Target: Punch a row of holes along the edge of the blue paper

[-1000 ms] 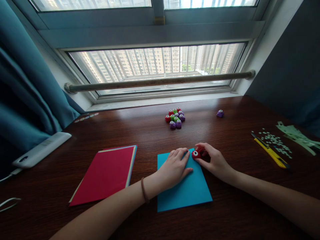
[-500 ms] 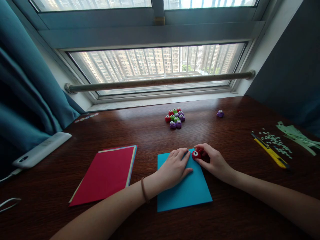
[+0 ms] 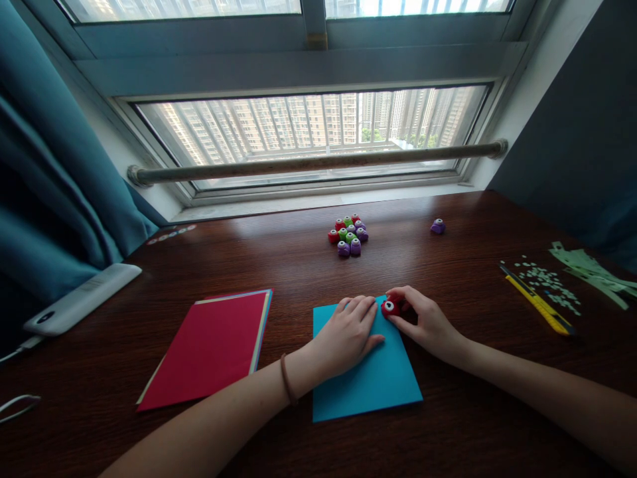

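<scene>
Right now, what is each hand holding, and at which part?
The right hand grips the red punch by its sides, at the blue sheet's top corner. The left hand presses flat on that sheet.

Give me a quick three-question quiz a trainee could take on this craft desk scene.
1. True or false: the left hand lies flat on the blue paper sheet.
2. What does the right hand grip at the sheet's far edge?
A. the yellow utility knife
B. a small red paper punch
C. the red paper stack
3. Which lies farther to the right on the wooden desk: the cluster of punches or the lone purple punch?

Key: 1 true; 2 B; 3 the lone purple punch.
</scene>
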Demonstrator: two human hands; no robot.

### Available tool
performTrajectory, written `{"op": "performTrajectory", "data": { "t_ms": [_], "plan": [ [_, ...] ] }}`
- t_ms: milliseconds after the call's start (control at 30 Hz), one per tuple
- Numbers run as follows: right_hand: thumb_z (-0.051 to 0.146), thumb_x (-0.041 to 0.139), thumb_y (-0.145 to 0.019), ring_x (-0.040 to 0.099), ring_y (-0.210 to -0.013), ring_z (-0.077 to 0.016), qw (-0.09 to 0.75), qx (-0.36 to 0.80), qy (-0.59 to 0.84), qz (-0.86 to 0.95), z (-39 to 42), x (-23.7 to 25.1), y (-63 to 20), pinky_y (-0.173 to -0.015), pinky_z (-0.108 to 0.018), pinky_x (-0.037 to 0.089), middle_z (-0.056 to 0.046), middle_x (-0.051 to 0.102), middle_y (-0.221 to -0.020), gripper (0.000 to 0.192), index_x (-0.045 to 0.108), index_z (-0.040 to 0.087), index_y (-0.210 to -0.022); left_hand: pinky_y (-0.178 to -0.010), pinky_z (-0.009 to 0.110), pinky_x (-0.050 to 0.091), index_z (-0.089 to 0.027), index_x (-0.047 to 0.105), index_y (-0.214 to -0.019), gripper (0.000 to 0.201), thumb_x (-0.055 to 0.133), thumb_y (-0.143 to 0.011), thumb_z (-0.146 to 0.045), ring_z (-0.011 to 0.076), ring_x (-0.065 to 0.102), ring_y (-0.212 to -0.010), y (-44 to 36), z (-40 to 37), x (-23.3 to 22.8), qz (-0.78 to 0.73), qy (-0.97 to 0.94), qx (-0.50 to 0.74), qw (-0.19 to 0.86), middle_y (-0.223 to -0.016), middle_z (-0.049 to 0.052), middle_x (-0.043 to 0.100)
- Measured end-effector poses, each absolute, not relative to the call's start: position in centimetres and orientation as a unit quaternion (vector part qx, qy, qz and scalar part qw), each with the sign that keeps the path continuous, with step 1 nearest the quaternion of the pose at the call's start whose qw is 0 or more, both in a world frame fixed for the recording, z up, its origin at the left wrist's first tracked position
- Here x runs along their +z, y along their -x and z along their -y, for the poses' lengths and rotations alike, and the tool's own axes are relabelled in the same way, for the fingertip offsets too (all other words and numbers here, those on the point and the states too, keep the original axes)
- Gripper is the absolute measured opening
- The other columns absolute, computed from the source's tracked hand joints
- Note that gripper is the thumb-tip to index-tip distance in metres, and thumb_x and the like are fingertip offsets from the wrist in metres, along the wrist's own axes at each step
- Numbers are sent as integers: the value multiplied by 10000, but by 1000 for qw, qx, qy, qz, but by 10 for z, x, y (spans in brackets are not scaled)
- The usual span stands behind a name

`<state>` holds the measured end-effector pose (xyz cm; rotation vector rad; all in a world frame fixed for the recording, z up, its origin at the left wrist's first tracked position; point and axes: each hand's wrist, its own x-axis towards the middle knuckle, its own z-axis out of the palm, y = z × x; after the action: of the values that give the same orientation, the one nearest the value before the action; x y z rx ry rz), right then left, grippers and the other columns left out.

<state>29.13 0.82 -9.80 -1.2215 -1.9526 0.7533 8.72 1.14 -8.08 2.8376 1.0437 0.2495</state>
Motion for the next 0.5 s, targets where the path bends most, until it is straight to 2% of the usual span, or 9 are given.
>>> {"op": "performTrajectory", "data": {
  "t_ms": [300,500],
  "plan": [
    [204,579,-801,546,-876,-179,354,288,471,755,-8,-100,-292,-798,-327,473,-51,554,-987,275,504,196,-1064,-998,438,316,-116,412,-1277,488,396,-904,-431,270,416,-1193,-87,-12,-83,-339,-934,106,32,-1277,140,479],
    [198,576,-801,546,-872,-177,356,290,469,755,-9,-100,-292,-789,-323,473,-49,552,-983,274,504,197,-1066,-1032,456,296,-102,444,-1249,467,401,-907,-416,275,350,-1260,-86,-12,-84,-326,-935,139,17,-1286,147,477]
  ]
}}
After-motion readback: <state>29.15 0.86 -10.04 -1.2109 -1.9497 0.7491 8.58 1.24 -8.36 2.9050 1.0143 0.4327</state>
